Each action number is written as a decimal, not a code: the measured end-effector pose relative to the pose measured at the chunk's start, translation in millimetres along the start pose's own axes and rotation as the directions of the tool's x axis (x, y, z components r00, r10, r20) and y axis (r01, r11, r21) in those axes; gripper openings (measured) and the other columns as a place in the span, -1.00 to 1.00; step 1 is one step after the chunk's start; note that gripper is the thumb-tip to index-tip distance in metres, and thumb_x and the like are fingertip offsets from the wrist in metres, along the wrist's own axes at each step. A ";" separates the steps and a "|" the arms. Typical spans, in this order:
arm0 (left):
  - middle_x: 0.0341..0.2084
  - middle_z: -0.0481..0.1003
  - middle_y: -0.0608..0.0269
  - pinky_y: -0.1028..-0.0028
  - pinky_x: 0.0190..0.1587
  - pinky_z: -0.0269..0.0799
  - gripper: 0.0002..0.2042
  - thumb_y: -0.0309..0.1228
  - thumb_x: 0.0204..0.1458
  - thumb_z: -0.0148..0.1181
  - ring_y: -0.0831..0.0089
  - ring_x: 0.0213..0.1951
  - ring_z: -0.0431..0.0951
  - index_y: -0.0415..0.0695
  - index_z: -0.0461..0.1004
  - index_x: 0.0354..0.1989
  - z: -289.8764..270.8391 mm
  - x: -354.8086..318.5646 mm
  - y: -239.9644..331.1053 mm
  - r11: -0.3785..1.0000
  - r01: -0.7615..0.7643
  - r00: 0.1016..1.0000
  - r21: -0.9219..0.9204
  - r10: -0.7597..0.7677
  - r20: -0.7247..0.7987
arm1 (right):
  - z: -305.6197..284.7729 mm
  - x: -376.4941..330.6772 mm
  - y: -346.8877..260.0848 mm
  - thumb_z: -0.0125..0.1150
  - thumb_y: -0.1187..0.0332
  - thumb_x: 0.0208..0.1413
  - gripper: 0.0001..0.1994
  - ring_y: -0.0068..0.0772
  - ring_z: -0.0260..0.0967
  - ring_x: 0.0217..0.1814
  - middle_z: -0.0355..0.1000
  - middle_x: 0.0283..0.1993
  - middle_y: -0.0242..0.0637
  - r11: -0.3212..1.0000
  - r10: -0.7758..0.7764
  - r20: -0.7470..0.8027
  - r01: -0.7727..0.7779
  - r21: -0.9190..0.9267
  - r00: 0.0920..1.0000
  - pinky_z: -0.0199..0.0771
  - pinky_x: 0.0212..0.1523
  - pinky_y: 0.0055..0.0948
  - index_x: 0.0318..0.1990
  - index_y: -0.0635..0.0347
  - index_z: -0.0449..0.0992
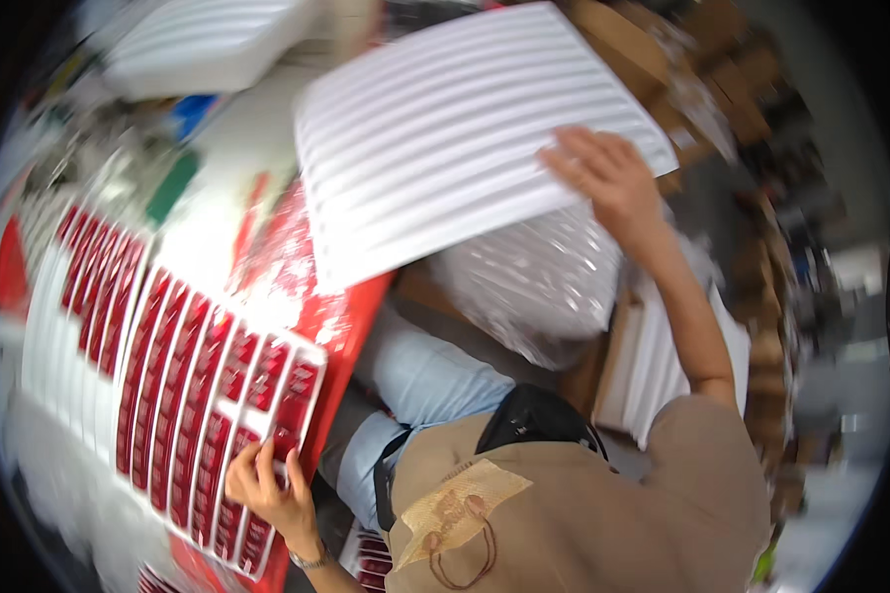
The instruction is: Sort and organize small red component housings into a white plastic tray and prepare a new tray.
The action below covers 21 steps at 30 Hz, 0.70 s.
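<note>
A white ribbed tray (44,341) lies tilted at the left, with rows of small dark red packets (183,395) in its grooves and bare grooves at its far left side. My left hand (275,494) rests on the tray's near right corner, its fingers bent and apart over the red packets. Up at the top middle is a bare white ribbed sheet (465,128), raised at a slant over the table edge. My right hand (608,178) lies on its right part with fingers stretched out, slightly blurred. No red packets show on that sheet.
A red tabletop edge (351,321) runs beside my legs. Clear plastic wrap (534,287) bulges below the sheet, near an open carton (618,361) holding white ribbed sheets. Another white stack (203,44) stands far left. Brown cardboard boxes (732,99) fill the right side.
</note>
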<state>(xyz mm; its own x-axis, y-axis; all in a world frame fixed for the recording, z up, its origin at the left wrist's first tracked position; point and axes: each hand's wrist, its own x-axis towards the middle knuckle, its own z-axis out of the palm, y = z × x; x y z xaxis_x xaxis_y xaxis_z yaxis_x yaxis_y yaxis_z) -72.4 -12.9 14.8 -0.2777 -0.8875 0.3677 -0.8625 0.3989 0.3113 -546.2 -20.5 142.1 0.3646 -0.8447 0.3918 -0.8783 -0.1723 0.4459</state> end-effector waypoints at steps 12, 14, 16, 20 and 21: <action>-0.23 0.41 0.13 0.29 -0.06 0.20 -0.61 -0.37 -0.07 0.30 0.27 -0.22 0.38 -0.21 0.44 -0.05 7.8 -0.4 7.8 0.998 0.025 1.000 0.051 -0.025 0.011 | -23.3 -521.7 -34.7 -0.23 -0.01 0.24 -0.50 0.04 0.31 0.12 0.16 0.24 0.03 -0.075 0.874 0.207 -0.542 -0.837 -0.440 0.36 -0.02 0.12 0.30 -0.19 0.08; -0.17 0.39 0.08 0.31 0.02 0.21 -0.58 -0.28 -0.04 0.28 0.24 -0.12 0.39 -0.24 0.43 -0.03 -0.9 10.0 29.8 1.000 0.011 0.994 0.014 -0.010 -0.107 | -3.1 -535.6 -52.4 -0.19 -0.09 0.19 -0.42 0.07 0.20 0.23 0.12 0.28 0.03 -0.036 0.806 0.274 -0.505 -0.862 -0.525 0.28 0.07 0.16 0.32 -0.13 0.03; -0.16 0.41 0.04 0.24 0.04 0.20 -0.41 -0.04 -0.13 0.30 0.22 -0.06 0.36 -0.28 0.42 -0.04 -7.7 29.9 72.1 0.908 0.088 0.994 -0.410 -0.109 -0.027 | 7.0 -499.5 -38.0 -0.16 -0.17 0.14 -0.36 0.16 0.07 0.31 0.02 0.33 0.08 0.022 0.676 0.354 -0.462 -0.887 -0.646 0.08 0.13 0.34 0.30 -0.08 0.11; -0.05 0.38 -0.11 0.28 0.15 0.20 0.11 0.33 -0.42 0.30 0.14 0.11 0.32 -0.48 0.20 0.11 -28.3 85.5 179.6 -0.643 0.348 0.896 -0.682 0.442 0.040 | 13.9 -386.6 12.3 -0.07 -0.18 0.08 -0.33 0.14 0.06 0.30 0.13 0.28 0.02 0.186 0.777 0.408 -0.444 -0.877 -0.479 -0.05 0.06 0.53 0.25 0.03 0.22; -0.02 0.35 -0.20 0.27 0.19 0.17 0.01 0.22 -0.22 0.25 0.13 0.13 0.31 -0.52 0.13 0.14 -39.8 105.3 208.8 -0.791 0.206 0.898 -0.576 0.387 -0.211 | 28.1 -376.5 20.4 -0.05 -0.18 0.08 -0.33 0.12 0.07 0.29 0.18 0.25 0.01 0.200 0.865 0.417 -0.572 -0.795 -0.277 -0.01 0.10 0.44 0.23 0.07 0.24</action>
<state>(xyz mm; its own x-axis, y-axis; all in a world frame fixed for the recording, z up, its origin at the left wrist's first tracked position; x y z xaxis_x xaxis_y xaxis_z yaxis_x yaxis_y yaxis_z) -264.9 -13.9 153.4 -0.4938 -0.5938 0.6353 0.8689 -0.3650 0.3342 -710.1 279.8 -18.9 -0.9902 -0.1266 -0.0586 -0.1388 0.8519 0.5049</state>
